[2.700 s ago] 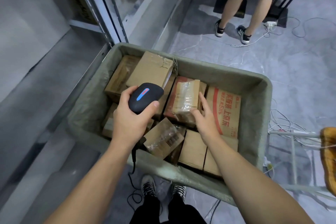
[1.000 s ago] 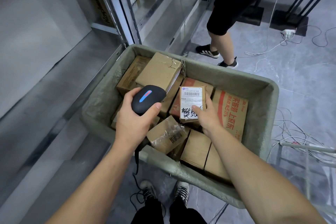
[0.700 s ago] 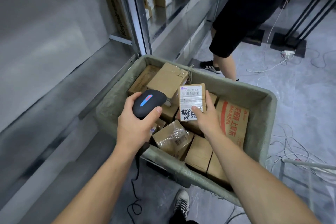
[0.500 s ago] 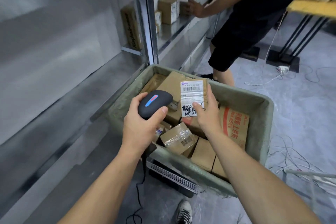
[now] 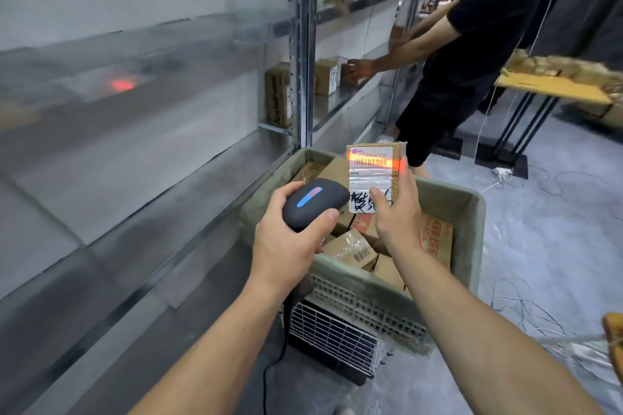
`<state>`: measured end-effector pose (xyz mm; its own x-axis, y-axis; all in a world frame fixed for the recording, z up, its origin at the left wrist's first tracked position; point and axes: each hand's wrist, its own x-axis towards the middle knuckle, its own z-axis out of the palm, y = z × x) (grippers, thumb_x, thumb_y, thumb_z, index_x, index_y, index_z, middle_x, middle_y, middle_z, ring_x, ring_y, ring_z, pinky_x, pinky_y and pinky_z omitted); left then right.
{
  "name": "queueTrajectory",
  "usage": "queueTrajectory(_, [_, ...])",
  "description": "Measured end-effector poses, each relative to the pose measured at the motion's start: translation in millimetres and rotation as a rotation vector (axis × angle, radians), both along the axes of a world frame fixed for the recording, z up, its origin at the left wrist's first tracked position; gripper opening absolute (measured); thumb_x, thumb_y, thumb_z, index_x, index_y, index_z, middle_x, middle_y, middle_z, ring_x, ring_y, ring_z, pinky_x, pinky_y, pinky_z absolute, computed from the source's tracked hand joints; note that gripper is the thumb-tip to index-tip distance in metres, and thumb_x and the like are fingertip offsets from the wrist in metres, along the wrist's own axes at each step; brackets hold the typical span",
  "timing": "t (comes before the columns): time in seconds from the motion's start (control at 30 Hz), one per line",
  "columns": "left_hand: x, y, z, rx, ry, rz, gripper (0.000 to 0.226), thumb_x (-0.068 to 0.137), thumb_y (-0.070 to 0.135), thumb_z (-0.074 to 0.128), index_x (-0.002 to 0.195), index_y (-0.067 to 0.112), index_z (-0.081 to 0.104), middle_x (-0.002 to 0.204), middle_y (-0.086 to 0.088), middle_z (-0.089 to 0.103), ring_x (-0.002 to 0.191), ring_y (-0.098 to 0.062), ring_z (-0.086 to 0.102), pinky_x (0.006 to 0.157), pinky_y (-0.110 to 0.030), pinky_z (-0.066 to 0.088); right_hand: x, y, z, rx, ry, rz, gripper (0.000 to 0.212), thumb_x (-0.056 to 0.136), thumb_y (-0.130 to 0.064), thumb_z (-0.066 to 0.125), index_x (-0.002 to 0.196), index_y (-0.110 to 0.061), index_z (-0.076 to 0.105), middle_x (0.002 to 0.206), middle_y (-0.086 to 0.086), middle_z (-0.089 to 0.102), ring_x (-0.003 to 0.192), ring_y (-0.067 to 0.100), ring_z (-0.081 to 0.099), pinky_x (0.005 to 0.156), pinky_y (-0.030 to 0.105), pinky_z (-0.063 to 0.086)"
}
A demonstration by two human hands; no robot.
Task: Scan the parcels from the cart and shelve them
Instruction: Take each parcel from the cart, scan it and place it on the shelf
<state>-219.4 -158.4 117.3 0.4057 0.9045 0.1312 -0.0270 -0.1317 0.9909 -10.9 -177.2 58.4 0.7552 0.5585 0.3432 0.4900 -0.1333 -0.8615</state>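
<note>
My left hand [image 5: 286, 246] grips a black handheld scanner [image 5: 313, 202] with a blue-red light strip and a cable hanging down. My right hand [image 5: 394, 212] holds a small cardboard parcel [image 5: 371, 172] upright above the cart, its white label facing the scanner. An orange scan line lies across the barcode near the label's top. Below sits the grey fabric-lined cart [image 5: 468, 229] holding several cardboard parcels [image 5: 350, 249].
Metal shelving [image 5: 300, 44] runs along the left, with boxes [image 5: 325, 76] on the far bay. A person in black [image 5: 472, 54] reaches into that shelf just beyond the cart. Loose cables [image 5: 526, 317] lie on the floor at right. A table with goods [image 5: 553, 84] stands behind.
My right hand picked the labelled parcel out of the cart and raised it upright. The scanner's orange beam now falls on its barcode. The view tilted up toward the shelves.
</note>
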Motion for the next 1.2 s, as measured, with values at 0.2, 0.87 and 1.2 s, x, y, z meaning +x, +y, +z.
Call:
queueTrajectory(0.2, [-21.6,-18.6,5.0,0.000,-0.026,0.023,0.053,0.071,0.037,0.079,0.120,0.032,0.060,0.090,0.001,0.074,0.055,-0.014,0.063,0.056,-0.020,0.050,-24.3,-11.2,12.4,0.006,0.018,0.036,0.077,0.098,-0.018,0.061,0.160,-0.034,0.018,0.165,-0.002,0.023,0.150,0.016,0.024,0.119,0.029,0.020])
queueTrajectory(0.87, [-130.0,-74.6,46.4,0.153,-0.024,0.657,0.057,0.068,0.041,0.076,0.122,0.032,0.058,0.098,-0.002,0.072,0.066,-0.019,0.065,0.054,-0.015,0.049,-137.0,36.2,53.3,0.092,-0.033,0.584,0.078,0.095,-0.025,0.065,0.159,-0.032,0.021,0.163,0.002,0.030,0.149,0.020,0.029,0.123,0.045,0.024])
queueTrajectory(1.2, [-208.0,-135.4,64.9,0.224,-0.022,1.012,0.048,0.067,0.046,0.077,0.111,0.044,0.056,0.096,0.007,0.071,0.063,-0.018,0.065,0.056,-0.021,0.052,-244.8,38.3,80.3,0.203,-0.020,0.940,0.077,0.093,-0.041,0.062,0.158,-0.036,0.020,0.159,0.000,0.037,0.147,0.021,0.034,0.120,0.050,0.031])
